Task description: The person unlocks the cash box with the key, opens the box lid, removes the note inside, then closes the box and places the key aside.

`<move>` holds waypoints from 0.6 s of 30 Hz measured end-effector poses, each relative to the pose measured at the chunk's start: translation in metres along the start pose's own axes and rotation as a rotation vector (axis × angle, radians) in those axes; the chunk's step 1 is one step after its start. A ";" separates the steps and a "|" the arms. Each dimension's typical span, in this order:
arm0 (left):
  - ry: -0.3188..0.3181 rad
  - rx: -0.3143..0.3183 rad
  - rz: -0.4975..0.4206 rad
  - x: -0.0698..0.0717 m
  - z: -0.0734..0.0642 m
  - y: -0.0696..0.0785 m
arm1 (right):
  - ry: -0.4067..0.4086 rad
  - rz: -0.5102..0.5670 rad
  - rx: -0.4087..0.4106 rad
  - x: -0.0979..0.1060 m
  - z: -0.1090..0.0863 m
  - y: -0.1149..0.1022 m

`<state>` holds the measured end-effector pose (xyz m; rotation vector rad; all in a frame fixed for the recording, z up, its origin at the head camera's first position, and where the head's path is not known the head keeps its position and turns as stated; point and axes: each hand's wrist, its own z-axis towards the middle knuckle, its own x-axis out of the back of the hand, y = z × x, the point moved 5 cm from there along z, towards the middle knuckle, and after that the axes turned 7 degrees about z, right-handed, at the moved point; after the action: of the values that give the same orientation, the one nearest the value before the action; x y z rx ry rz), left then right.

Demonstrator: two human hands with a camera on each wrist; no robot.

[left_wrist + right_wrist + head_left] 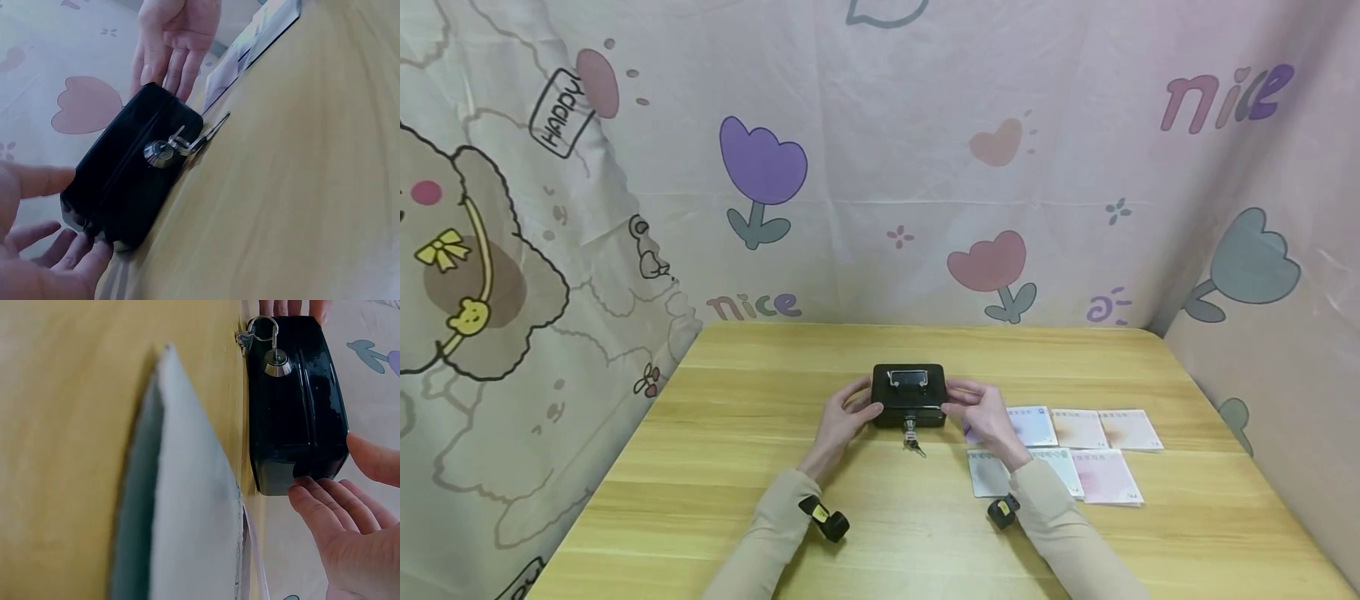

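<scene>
A small black cash box (pixel 909 395) with a folding metal handle (pixel 908 379) on its lid stands toward the back of the wooden table. Its lid is down. A key ring with keys (pixel 913 442) hangs from the round silver lock (pixel 159 154) on the front. My left hand (pixel 842 421) touches the box's left end, thumb at the front corner and fairly straight fingers along the side. At the opposite end, my right hand (pixel 987 412) rests its fingertips on the side, with the thumb (pixel 374 459) at the edge.
Several banknote-like papers (pixel 1108 477) lie in two rows on the table's right half, partly under the right wrist and forearm. Close to the right wrist camera, one paper (pixel 187 487) stands out with a raised corner. A printed cloth (pixel 880 167) hangs behind the table (pixel 715 500).
</scene>
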<state>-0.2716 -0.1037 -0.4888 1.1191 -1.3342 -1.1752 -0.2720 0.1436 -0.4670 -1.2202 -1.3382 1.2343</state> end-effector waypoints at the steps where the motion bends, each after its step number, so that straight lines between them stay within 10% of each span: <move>1: -0.035 -0.020 -0.017 -0.001 0.002 0.001 | -0.001 0.005 -0.004 0.000 0.000 0.000; 7: -0.265 -0.110 -0.066 -0.011 0.017 0.000 | -0.011 0.007 -0.005 0.000 -0.002 0.001; 18: -0.345 -0.115 0.160 -0.011 0.036 0.002 | 0.041 -0.039 -0.035 0.000 -0.008 0.000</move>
<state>-0.3068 -0.0894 -0.4889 0.7335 -1.5625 -1.3476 -0.2641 0.1440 -0.4662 -1.2315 -1.3527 1.1572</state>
